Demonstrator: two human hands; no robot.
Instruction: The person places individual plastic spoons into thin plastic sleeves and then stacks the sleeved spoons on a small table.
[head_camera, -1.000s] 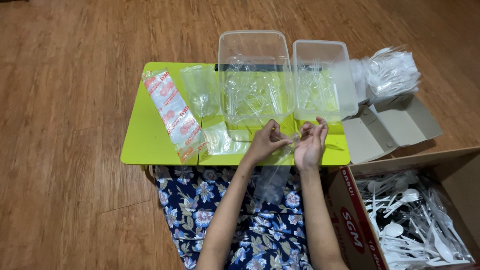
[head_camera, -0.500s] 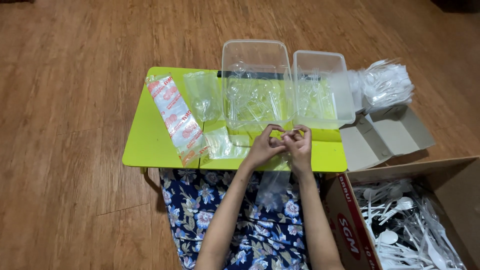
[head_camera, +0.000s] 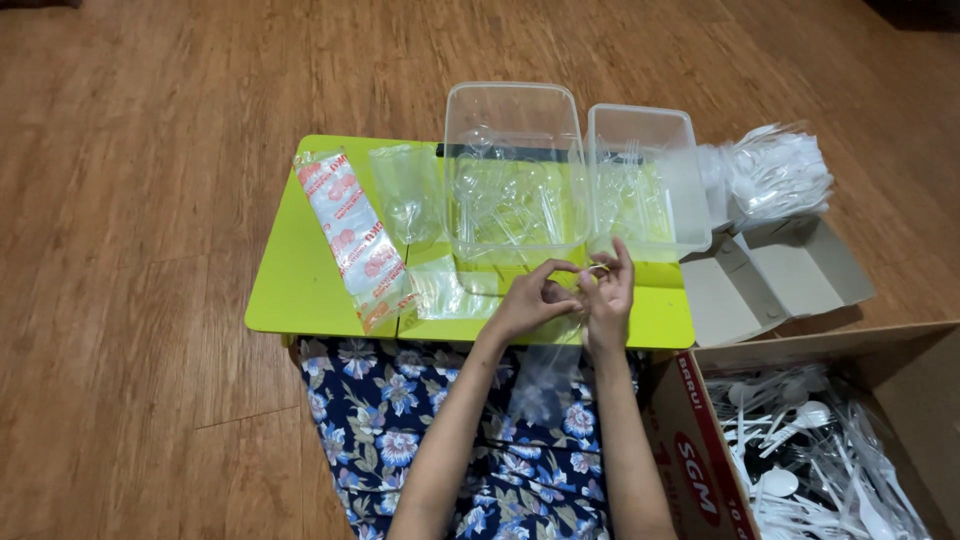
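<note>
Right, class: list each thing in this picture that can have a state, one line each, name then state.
Left hand: pinching the small clear bag.
Right hand: pinching the same bag.
Small clear bag: held at its top, hanging below the table edge.
Larger clear tub: lidless.
Smaller clear tub: lidless.
Cardboard box: open, holding white plastic cutlery.

One camera on my head, looking steeply down and forward, my lap at the bottom edge, the table (head_camera: 300, 290) mid-frame at arm's reach, its far edge toward the top, floor (head_camera: 130, 200) beyond, no second view.
</note>
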